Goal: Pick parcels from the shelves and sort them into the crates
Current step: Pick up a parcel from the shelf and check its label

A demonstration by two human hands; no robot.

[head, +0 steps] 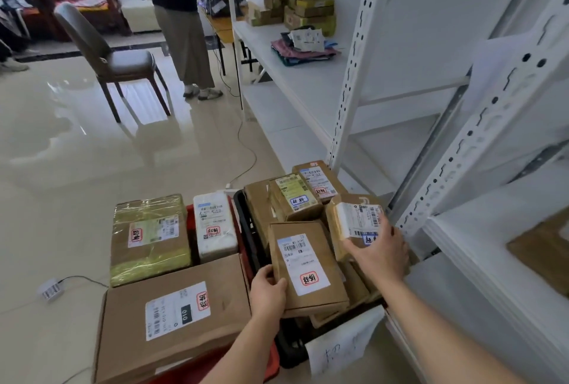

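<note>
Two crates stand on the floor in front of me. The black crate [246, 229] on the right is heaped with brown cardboard parcels. My left hand [267, 291] grips the near left edge of a flat brown parcel [304, 266] lying on top of the heap. My right hand [380, 252] holds a smaller brown parcel [354, 223] with white labels at the crate's right side. The red crate [274, 362] on the left carries a large brown box [172, 319], a taped yellowish box [147, 239] and a white parcel [215, 229].
White metal shelving [348, 81] runs along the right, with boxes [295, 7] and soft parcels [304, 47] on a far shelf and a brown parcel [542, 254] on a near one. A chair [107, 57], a standing person [184, 20] and floor cables [246, 149] lie ahead.
</note>
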